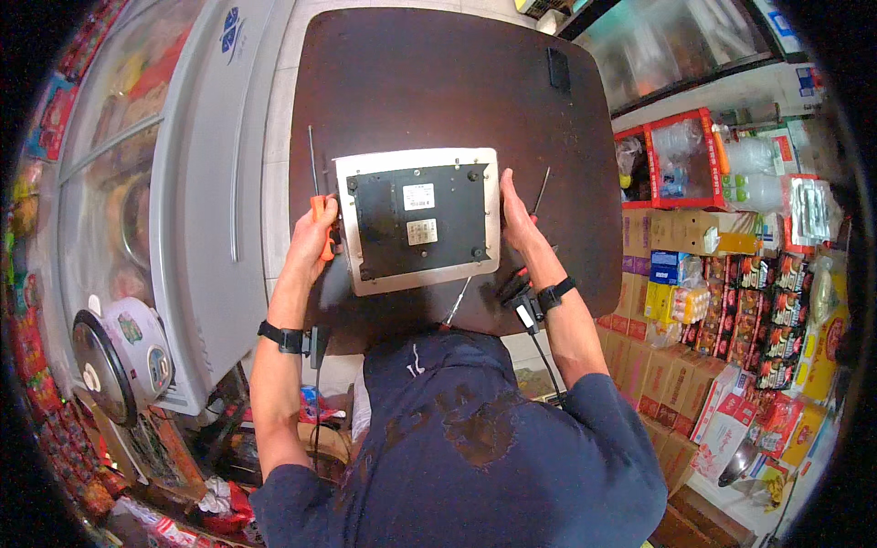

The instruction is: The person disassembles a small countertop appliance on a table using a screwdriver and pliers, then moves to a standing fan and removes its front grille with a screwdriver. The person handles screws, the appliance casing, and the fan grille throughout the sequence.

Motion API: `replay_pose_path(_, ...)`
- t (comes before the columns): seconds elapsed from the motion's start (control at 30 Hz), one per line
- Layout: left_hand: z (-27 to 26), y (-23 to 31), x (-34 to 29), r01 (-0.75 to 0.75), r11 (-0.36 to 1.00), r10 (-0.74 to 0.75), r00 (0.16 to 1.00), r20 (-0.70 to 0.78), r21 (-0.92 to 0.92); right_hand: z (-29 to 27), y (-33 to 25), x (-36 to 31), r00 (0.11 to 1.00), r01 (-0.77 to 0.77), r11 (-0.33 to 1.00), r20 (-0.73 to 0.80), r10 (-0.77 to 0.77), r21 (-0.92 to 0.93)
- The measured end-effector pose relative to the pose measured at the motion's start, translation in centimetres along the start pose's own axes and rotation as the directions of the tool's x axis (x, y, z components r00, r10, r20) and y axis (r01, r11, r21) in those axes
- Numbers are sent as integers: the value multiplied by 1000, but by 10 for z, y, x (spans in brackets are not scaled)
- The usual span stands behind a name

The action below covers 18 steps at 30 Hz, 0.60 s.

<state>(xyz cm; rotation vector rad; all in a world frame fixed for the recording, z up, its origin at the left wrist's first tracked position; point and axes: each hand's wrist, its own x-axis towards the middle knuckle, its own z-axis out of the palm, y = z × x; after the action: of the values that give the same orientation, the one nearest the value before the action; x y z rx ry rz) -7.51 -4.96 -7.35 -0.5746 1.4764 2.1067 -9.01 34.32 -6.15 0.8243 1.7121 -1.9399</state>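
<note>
A flat rectangular appliance (384, 219) with a silver rim and black base plate shows its underside, with labels, screws and small dark feet. At its left edge, my left hand (311, 239) is closed round an orange-handled screwdriver (317, 203), whose shaft points away from me. My right hand (517, 217) grips the right edge, its fingers fairly straight along the side. Beyond that hand, a thin dark shaft (544, 190) sticks out; its handle is mostly hidden. Near my right wrist lies a black and red tool (513, 285), partly covered. Another screwdriver (458, 300) lies by the table's near edge.
The dark brown table (420, 82) carries a small black object (558, 69) at far right. To the left stand a grey chest freezer (206, 183) and a rice cooker (128, 356). Shelves, a red crate (681, 160) and cardboard boxes (671, 384) line the right side.
</note>
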Motion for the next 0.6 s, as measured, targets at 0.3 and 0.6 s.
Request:
replay_pose_path(0.3,19,7,6,23,988,-26,999,-19,-151,12,-2,12,996,84,994,-30,-82,73)
replay_pose_path(0.6,17,6,-20,-39,973,23,997,-72,-227,8,9,5,961,278,955,-50,-274,101)
